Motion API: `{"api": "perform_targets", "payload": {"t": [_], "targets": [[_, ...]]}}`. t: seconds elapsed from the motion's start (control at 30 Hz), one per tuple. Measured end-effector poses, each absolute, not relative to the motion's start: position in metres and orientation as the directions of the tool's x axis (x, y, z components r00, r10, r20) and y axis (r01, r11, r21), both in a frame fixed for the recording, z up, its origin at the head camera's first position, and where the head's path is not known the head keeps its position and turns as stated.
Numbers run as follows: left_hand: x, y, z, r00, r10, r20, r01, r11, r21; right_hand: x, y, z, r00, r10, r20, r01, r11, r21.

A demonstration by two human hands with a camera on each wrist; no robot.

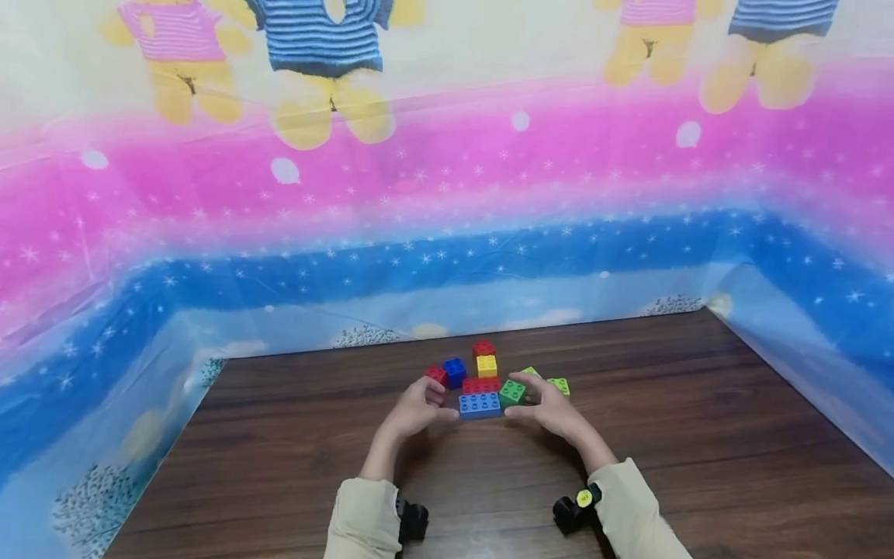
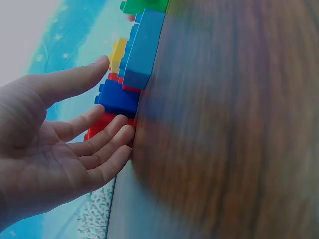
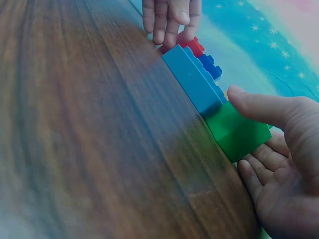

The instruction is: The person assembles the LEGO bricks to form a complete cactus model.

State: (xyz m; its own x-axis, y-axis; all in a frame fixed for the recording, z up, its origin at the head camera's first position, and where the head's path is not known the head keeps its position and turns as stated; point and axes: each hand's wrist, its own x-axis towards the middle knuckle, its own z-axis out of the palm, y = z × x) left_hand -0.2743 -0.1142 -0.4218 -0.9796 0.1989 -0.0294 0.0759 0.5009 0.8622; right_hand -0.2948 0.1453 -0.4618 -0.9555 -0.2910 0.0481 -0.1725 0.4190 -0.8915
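Observation:
Several toy building bricks sit in a loose cluster, with one hand on either side. My left hand [image 1: 414, 409] is at the left, fingers relaxed and spread, close to a red brick [image 1: 436, 375] and a dark blue brick [image 2: 118, 98]. Its thumb points toward the long light blue brick [image 1: 479, 405] in front. At the right, my right hand [image 1: 552, 405] curves loosely around a green brick [image 3: 238, 132], thumb on the near side and fingers beyond it. The green brick stands beside the light blue one. Behind that lies a red brick [image 1: 480, 385].
A yellow brick [image 1: 486, 366] and another red brick [image 1: 483, 347] line up farther back. Two light green bricks, one [image 1: 559, 386] beyond the right hand, are partly covered by it. The brown wooden table [image 1: 279, 466] meets a patterned cloth [image 1: 419, 287] at its back and sides.

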Motion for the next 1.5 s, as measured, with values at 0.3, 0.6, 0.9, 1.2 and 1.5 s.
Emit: {"api": "perform_targets", "payload": {"t": [0.3,0.6,0.9,1.2,1.5], "targets": [[-0.277,-0.104,-0.425,-0.972,0.228,-0.048,0.075,0.499,0.863,-0.297,0.144,-0.467,-0.970,-0.239,0.038,-0.137,0.413,-0.901],[-0.277,-0.099,-0.427,-0.976,0.208,-0.059,0.058,0.515,0.855,-0.297,0.142,-0.468,-0.970,-0.240,0.036,-0.132,0.394,-0.910],[-0.278,-0.092,-0.433,-0.976,0.214,-0.023,0.100,0.543,0.834,-0.296,0.142,-0.467,-0.972,-0.232,0.040,-0.137,0.420,-0.897],[-0.279,-0.090,-0.438,-0.987,0.162,0.001,0.095,0.580,0.809,-0.296,0.140,-0.470,-0.973,-0.227,0.033,-0.124,0.401,-0.908],[-0.281,-0.087,-0.441,-0.987,0.157,0.019,0.109,0.588,0.801,-0.297,0.142,-0.471,-0.974,-0.222,0.036,-0.126,0.406,-0.905]]}}
